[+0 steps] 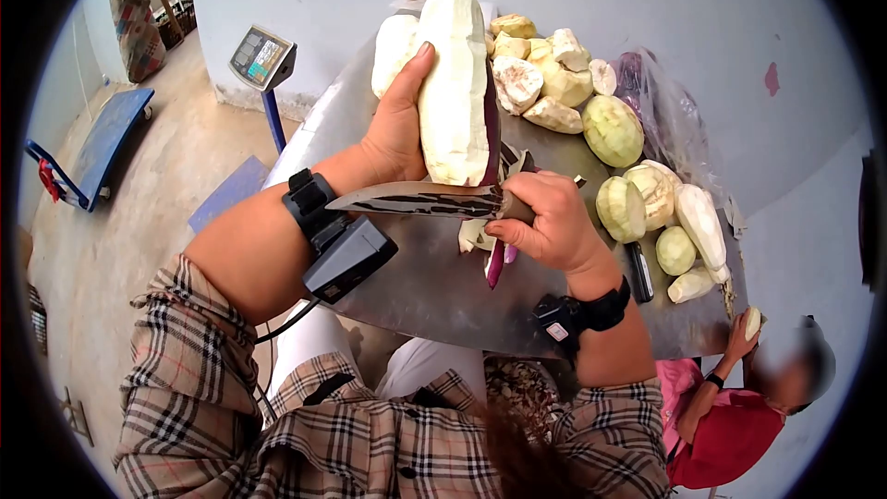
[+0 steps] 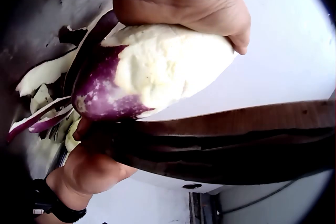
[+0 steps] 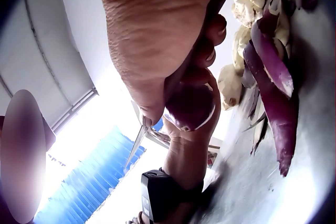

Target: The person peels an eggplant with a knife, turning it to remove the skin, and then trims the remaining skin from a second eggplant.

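Observation:
My left hand [image 1: 402,125] holds a large eggplant [image 1: 453,83] upright above the table, thumb along its side. Most of its face is peeled pale; purple skin [image 2: 100,85] remains at the lower end in the left wrist view and along its right edge in the head view. My right hand [image 1: 559,222] grips the handle of a wide knife [image 1: 407,200], whose blade lies crosswise just below the eggplant's lower end. In the right wrist view the purple end [image 3: 190,106] shows beyond my right fingers. Cut purple peels [image 3: 273,103] lie on the table beneath.
Several peeled eggplants [image 1: 613,129] and pale pieces [image 1: 554,115] cover the right side of the metal table [image 1: 416,291], with a plastic bag [image 1: 670,106] behind. A scale display [image 1: 263,57] and blue cart [image 1: 111,143] stand left. Another person [image 1: 739,425] sits at right.

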Tool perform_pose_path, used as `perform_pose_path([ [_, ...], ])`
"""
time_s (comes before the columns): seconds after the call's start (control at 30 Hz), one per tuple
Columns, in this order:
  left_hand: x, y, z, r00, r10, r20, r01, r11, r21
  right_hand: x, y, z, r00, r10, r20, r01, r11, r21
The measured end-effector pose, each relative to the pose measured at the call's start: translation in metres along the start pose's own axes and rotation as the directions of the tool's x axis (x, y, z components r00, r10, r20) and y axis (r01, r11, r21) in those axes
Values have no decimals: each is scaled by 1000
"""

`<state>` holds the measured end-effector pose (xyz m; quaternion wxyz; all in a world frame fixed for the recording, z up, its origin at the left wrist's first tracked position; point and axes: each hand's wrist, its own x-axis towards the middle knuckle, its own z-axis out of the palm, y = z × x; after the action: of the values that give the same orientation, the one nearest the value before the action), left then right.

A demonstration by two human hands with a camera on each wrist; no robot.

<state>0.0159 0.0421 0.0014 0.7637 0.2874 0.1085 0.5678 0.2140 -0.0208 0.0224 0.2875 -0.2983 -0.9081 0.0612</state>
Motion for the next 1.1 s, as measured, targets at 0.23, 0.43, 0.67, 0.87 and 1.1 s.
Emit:
perform_pose_path([
  [0.23, 4, 1, -4, 997, 26, 69, -20, 997, -81, 0, 2, -1, 997, 25, -69, -30, 996, -84],
  [0.43, 5, 1, -6, 986, 82, 142, -76, 996, -46, -1, 3, -1, 988, 13, -155, -38, 987, -156],
  [0.67, 7, -2, -9, 992, 66, 110, -57, 995, -79, 0, 5, -1, 983, -54, -176, 8, 967, -256],
  [0.87, 7, -2, -10, 982, 83, 170, -70, 994, -78, -1, 5, -2, 976, -75, -206, 17, 964, -267],
  [1.1, 3, -2, -5, 979, 45, 199, -21, 992, -123, -3, 6, -6, 976, -19, -216, -38, 966, -255],
])
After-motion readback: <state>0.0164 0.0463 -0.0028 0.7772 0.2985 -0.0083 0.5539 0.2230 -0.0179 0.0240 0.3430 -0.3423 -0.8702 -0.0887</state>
